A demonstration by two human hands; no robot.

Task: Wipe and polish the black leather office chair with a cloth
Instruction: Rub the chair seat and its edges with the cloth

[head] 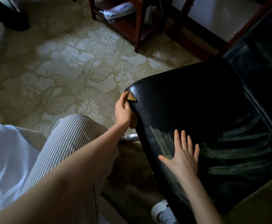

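- I see the left hand (pixel 123 110) curled round a mustard-yellow cloth (pixel 131 97), pressing it against a rounded corner edge of the black leather chair seat (pixel 196 102).
- The right hand (pixel 184 153) lies flat on the seat, fingers straight and spread, gripping nothing.
- Dull smeared streaks (pixel 238 152) cross the leather to the right of that hand.
- The seat fills the right of my view, above a floral carpet (pixel 67 62).
- I make out striped trousers (pixel 70 143), a white shoe (pixel 159 209) below the seat's near edge, and a dark red wooden table (pixel 138 25) farther off.
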